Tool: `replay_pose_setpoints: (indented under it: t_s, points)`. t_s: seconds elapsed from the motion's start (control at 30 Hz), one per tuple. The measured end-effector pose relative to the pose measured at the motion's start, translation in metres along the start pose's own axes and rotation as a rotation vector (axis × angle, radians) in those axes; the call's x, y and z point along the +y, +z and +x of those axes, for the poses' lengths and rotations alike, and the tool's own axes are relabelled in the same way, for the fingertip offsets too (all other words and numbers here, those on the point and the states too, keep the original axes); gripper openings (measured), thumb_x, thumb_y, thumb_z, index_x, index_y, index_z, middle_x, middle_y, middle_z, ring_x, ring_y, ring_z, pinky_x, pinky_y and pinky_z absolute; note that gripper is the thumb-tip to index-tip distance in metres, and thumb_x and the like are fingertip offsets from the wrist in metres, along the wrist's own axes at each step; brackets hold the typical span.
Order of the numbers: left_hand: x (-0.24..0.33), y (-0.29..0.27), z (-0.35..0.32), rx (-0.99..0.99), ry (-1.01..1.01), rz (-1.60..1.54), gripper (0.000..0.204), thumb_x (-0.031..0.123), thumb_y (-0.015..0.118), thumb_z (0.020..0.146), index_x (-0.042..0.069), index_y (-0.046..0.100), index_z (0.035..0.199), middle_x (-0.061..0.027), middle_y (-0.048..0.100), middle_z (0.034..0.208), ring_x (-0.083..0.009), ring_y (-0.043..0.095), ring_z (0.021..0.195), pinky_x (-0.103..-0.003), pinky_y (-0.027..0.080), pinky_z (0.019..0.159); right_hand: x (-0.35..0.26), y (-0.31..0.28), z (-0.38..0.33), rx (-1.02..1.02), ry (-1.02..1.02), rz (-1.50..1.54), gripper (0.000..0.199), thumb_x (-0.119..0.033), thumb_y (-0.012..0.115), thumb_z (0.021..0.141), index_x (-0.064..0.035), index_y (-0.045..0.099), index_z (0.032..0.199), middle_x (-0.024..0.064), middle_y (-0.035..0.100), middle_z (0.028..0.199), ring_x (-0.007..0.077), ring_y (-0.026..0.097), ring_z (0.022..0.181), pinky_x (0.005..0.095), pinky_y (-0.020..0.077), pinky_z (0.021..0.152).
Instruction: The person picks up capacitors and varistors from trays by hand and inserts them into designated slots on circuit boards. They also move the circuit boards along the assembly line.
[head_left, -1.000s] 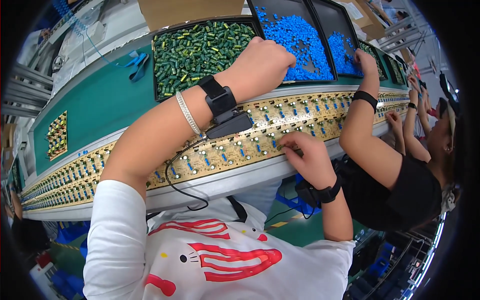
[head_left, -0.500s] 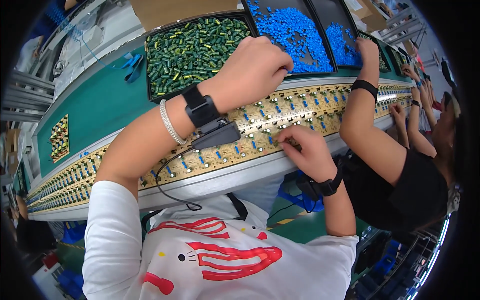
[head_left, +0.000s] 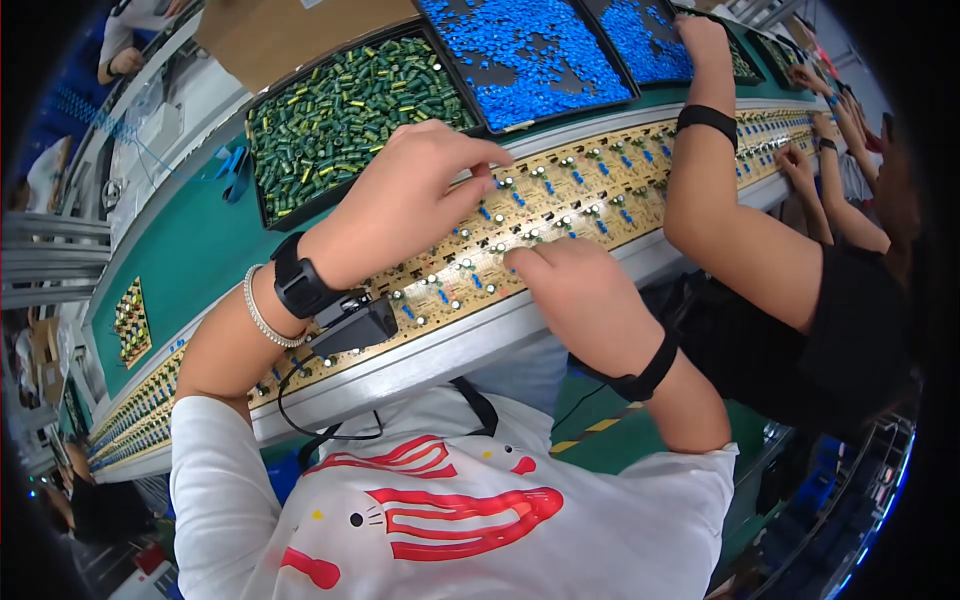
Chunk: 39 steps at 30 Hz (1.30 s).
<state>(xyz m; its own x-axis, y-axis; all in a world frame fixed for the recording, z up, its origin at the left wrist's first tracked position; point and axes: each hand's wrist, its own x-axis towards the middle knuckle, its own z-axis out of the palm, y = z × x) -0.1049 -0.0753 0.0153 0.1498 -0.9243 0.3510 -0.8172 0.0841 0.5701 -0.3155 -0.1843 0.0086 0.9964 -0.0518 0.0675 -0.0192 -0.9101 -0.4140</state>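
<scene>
My left hand (head_left: 420, 185) hovers over the far row of tan circuit boards (head_left: 560, 205), below the green-component tray. Its index finger reaches right, apart from the thumb, and nothing shows between them. On the near row, my right hand (head_left: 590, 290) rests with its fingertips together at a board. A bit of blue shows at those tips, but what they hold, if anything, is hidden. Blue and green components and white-topped round parts stand on the boards. Behind lie a black tray of green cylindrical components (head_left: 360, 110) and a black tray of blue disc-like components (head_left: 530, 60).
A co-worker's arm (head_left: 710, 180) reaches over the line at right, its hand at a second tray of blue components (head_left: 640, 45). A metal rail (head_left: 440, 345) edges the line in front. A populated board (head_left: 132, 322) lies on the green mat (head_left: 180, 270) at left.
My left hand has come back from the blue-component tray's front edge to above the boards, its fingers parting. My right hand has turned palm-down, fingertips drawn together. The whole view has shifted.
</scene>
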Motion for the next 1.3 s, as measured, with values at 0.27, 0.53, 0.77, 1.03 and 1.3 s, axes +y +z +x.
replay_pose_setpoints:
  t_s: [0.27, 0.53, 0.77, 1.03, 1.3]
  points:
    - [0.027, 0.029, 0.010, -0.233, -0.088, -0.257, 0.012, 0.005, 0.067, 0.083, 0.001, 0.074, 0.092, -0.0151, 0.072, 0.087, -0.0337, 0.067, 0.082, -0.041, 0.054, 0.075, 0.070, -0.033, 0.059, 0.500, 0.129, -0.049, 0.021, -0.016, 0.065, 0.090, 0.0018, 0.066, 0.101, 0.0210, 0.069, 0.097, 0.0398, 0.066, 0.093, 0.0443, 0.0527, 0.080]
    - [0.015, 0.056, 0.011, -0.278, 0.112, 0.025, 0.011, 0.005, 0.072, 0.078, 0.009, 0.077, 0.088, -0.0075, 0.065, 0.085, -0.0297, 0.060, 0.091, -0.042, 0.045, 0.085, 0.101, -0.019, 0.126, 0.278, 0.307, -0.184, 0.028, -0.027, 0.066, 0.087, -0.0015, 0.072, 0.097, 0.0207, 0.071, 0.095, 0.0378, 0.067, 0.095, 0.0471, 0.0533, 0.086]
    - [0.021, 0.055, 0.012, -0.289, 0.144, 0.116, 0.009, 0.006, 0.071, 0.079, 0.012, 0.076, 0.084, -0.0036, 0.061, 0.085, -0.0264, 0.056, 0.095, -0.040, 0.041, 0.086, 0.123, -0.004, 0.137, 0.431, 0.308, -0.073, 0.016, -0.020, 0.071, 0.083, -0.0049, 0.073, 0.088, 0.0159, 0.071, 0.087, 0.0346, 0.068, 0.088, 0.0445, 0.0544, 0.080]
    - [0.025, 0.052, 0.010, -0.293, 0.221, 0.178, 0.011, 0.006, 0.072, 0.078, 0.012, 0.074, 0.086, -0.0031, 0.060, 0.088, -0.0246, 0.055, 0.096, -0.039, 0.040, 0.087, 0.120, -0.001, 0.129, 0.524, 0.311, 0.011, 0.013, -0.018, 0.070, 0.087, -0.0055, 0.072, 0.085, 0.0126, 0.071, 0.082, 0.0320, 0.068, 0.080, 0.0423, 0.0541, 0.076]
    - [0.015, 0.054, 0.004, -0.278, 0.259, 0.111, 0.010, 0.005, 0.071, 0.078, 0.012, 0.073, 0.086, -0.0033, 0.060, 0.091, -0.0246, 0.055, 0.097, -0.039, 0.039, 0.089, 0.120, -0.006, 0.125, 0.636, 0.207, 0.144, 0.014, -0.019, 0.072, 0.089, -0.0055, 0.074, 0.094, 0.0115, 0.073, 0.085, 0.0257, 0.070, 0.079, 0.0359, 0.0555, 0.073]
